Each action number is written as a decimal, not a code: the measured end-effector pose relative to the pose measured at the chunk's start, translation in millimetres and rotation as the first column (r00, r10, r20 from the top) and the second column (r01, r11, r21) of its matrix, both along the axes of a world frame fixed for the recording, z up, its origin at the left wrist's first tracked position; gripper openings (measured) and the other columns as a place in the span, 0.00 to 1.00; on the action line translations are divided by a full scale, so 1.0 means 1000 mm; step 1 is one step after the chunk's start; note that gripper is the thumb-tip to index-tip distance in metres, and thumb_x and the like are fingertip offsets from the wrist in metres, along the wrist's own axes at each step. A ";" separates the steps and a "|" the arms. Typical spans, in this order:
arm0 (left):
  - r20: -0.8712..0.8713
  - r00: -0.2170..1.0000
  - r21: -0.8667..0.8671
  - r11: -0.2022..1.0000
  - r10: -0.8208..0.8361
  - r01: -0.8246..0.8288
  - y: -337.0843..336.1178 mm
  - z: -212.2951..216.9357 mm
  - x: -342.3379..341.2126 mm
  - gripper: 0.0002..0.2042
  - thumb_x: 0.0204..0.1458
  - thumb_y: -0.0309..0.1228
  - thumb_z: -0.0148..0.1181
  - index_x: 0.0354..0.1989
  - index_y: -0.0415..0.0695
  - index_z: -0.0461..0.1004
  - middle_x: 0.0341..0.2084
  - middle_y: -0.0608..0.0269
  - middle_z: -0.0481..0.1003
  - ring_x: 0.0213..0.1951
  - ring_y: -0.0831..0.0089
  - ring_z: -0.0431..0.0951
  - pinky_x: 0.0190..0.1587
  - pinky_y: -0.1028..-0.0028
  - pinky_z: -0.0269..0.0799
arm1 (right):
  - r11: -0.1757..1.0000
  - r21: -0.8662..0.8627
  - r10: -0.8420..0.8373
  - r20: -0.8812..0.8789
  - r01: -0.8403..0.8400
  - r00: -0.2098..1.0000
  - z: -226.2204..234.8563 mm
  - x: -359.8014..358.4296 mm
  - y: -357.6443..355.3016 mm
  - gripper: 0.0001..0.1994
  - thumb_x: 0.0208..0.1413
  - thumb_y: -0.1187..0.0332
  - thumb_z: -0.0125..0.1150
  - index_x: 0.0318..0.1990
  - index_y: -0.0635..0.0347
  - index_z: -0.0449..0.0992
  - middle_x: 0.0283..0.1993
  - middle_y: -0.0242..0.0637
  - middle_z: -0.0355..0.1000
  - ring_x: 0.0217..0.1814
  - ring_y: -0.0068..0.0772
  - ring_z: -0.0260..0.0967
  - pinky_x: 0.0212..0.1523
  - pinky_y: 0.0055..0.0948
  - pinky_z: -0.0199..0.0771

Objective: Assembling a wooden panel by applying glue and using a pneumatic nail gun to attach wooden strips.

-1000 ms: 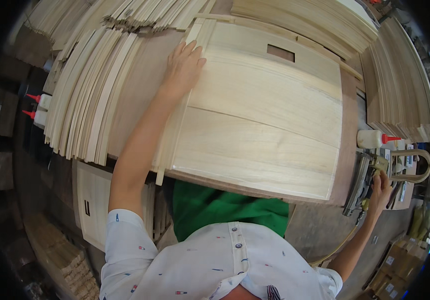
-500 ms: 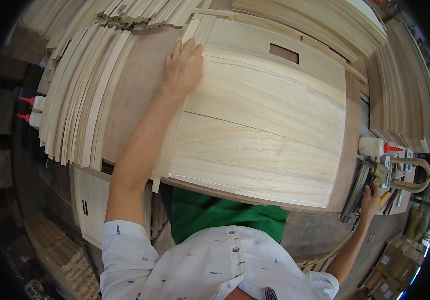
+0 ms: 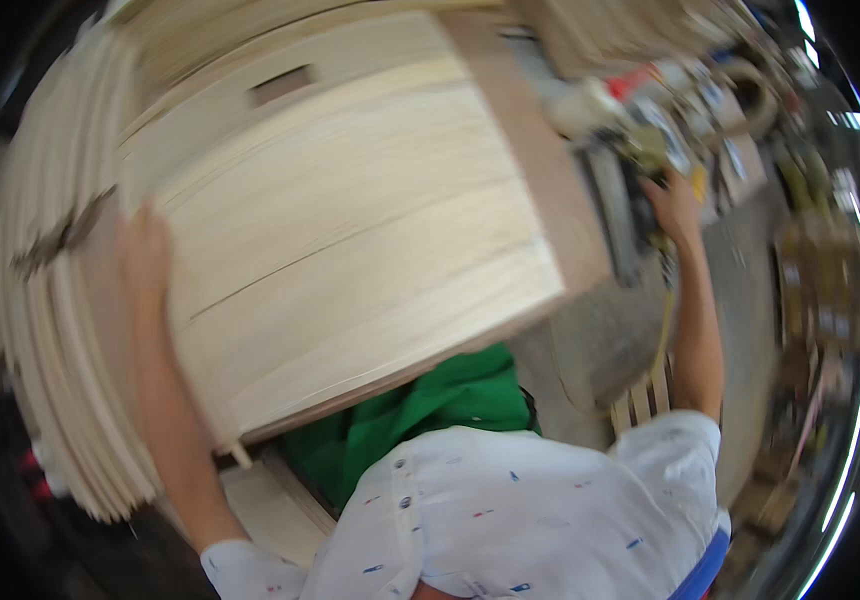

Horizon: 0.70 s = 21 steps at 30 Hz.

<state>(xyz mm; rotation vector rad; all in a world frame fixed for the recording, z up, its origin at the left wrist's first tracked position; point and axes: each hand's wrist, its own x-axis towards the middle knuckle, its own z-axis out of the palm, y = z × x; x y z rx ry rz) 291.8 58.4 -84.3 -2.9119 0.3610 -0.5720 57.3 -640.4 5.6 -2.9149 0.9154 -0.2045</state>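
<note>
A pale wooden panel (image 3: 350, 220) with a rectangular cutout lies on a brown board (image 3: 575, 230) in front of me. My left hand (image 3: 145, 250) rests at the panel's left edge, where wooden strips run. Motion smears its fingers. Off the panel's right side, a nail gun (image 3: 615, 200) with an olive-coloured body lies at the table edge. My right hand (image 3: 678, 205) is closed around its dark handle, and the fingers' far side is hidden. A yellow air hose (image 3: 666, 325) hangs below the gun.
Long wooden strips (image 3: 60, 330) are stacked at the left, and more wood (image 3: 610, 35) lies at the far right. Beside the nail gun are a white bottle with a red cap (image 3: 585, 108) and a curved wooden piece (image 3: 750, 95). Cardboard boxes (image 3: 825, 280) stand farther right.
The whole view has swung toward the right, so the panel appears farther left and tilted. My right hand has closed in on the nail gun's handle. My left hand has stayed at the panel's left edge.
</note>
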 end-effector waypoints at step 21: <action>-0.124 0.986 -0.486 0.859 0.112 -0.159 -0.055 0.049 -0.025 0.22 0.51 0.41 0.58 0.57 0.56 0.72 0.58 0.46 0.63 0.60 0.48 0.63 0.59 0.50 0.60 | 0.757 0.626 0.139 0.123 -0.186 0.983 0.141 0.036 0.138 0.08 0.46 0.68 0.60 0.30 0.63 0.71 0.19 0.32 0.66 0.16 0.25 0.65 0.17 0.26 0.62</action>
